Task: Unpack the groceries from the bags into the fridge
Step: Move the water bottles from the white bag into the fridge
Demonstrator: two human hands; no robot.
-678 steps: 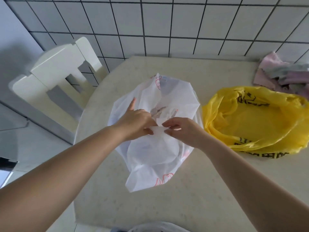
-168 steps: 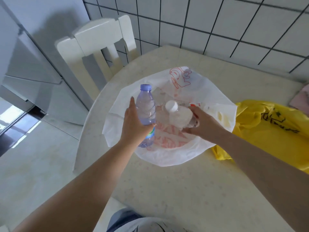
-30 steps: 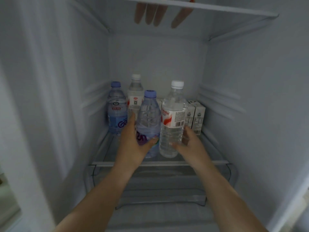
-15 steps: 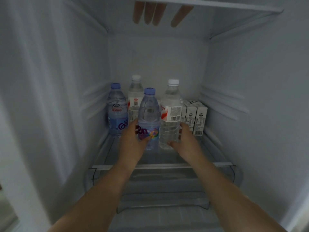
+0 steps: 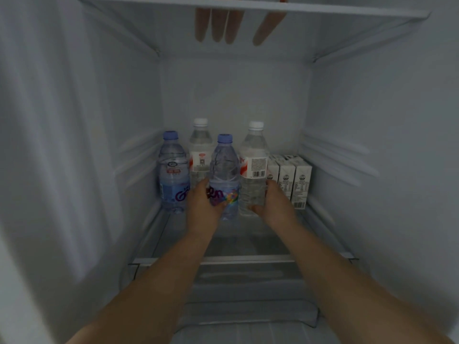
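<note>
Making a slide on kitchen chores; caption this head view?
Left hand and right hand place two water bottles on a fridge shelf.

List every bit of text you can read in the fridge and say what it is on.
"en": purple letters on the blue-capped bottle in the left hand.
"G": purple letter on the far-left bottle; the rest is blurred.
Barcode on the white-capped bottle: digits too small.
Cartons: print unreadable.

Bare shelf (image 5: 248,244) before bottles (image 5: 198,155)

blue-capped bottle (image 5: 224,175): clear, upright, on fridge shelf (image 5: 248,244) | white-capped bottle (image 5: 253,167): clear, upright, touching blue-capped bottle's right side, same shelf
</note>
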